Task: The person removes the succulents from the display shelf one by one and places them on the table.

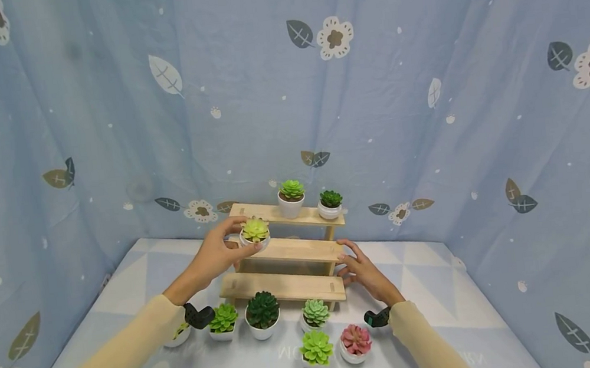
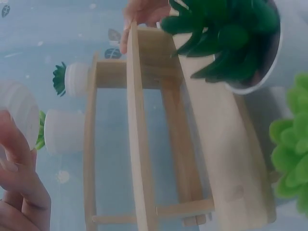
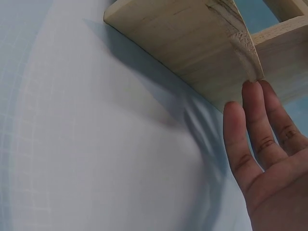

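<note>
My left hand (image 1: 215,252) holds a yellow-green potted succulent (image 1: 255,230) by its white pot, with thumb and fingers on either side. The pot is in front of the left end of the wooden three-tier stand (image 1: 301,250), at about the middle tier; whether it touches the board cannot be told. At the stand's right side is my right hand (image 1: 364,272), its fingertips against the end of the middle tier. Three fairly straight fingers (image 3: 257,115) show in the right wrist view. On the top tier stand a bright green succulent (image 1: 292,199) and a dark green one (image 1: 330,204).
Before the stand are several potted succulents, among them a dark green one (image 1: 262,314), a pink one (image 1: 355,343) and a lime-green one (image 1: 316,349). My left sleeve partly covers a white pot (image 1: 179,337). A blue patterned curtain (image 1: 373,111) surrounds the table (image 1: 422,290).
</note>
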Demonstrator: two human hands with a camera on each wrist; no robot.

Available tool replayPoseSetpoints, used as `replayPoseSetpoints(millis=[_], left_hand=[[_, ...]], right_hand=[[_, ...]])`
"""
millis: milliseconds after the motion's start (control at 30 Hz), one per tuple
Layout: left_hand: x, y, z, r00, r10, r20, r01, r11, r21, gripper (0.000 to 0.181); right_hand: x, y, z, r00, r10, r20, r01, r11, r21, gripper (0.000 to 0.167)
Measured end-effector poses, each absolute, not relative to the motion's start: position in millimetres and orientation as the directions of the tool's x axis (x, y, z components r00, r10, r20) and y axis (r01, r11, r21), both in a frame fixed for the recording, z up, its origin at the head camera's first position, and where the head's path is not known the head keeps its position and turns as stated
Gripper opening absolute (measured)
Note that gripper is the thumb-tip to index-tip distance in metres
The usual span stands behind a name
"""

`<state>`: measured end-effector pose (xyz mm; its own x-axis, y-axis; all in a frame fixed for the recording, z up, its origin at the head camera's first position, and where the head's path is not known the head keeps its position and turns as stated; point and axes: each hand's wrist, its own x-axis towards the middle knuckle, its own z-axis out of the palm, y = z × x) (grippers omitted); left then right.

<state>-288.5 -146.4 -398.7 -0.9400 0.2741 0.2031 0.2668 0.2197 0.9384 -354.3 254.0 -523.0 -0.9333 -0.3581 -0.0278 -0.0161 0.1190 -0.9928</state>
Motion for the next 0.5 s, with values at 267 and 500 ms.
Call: replayPoseSetpoints(millis=[267, 500], left_hand=[[-276, -145, -402, -0.943, 0.277, 0.187, 0.246, 0.196, 0.949, 0.077], [-265, -145, -404, -0.944, 0.282, 0.173, 0.233, 0.197, 0.952, 0.078]], right_hand=[[-356, 257, -521, -0.932, -0.36, -0.042, -0.019, 0.163, -0.986, 0.055], [-356, 257, -520, -0.933, -0.359, -0.032, -0.029, 0.162, -0.986, 0.049]])
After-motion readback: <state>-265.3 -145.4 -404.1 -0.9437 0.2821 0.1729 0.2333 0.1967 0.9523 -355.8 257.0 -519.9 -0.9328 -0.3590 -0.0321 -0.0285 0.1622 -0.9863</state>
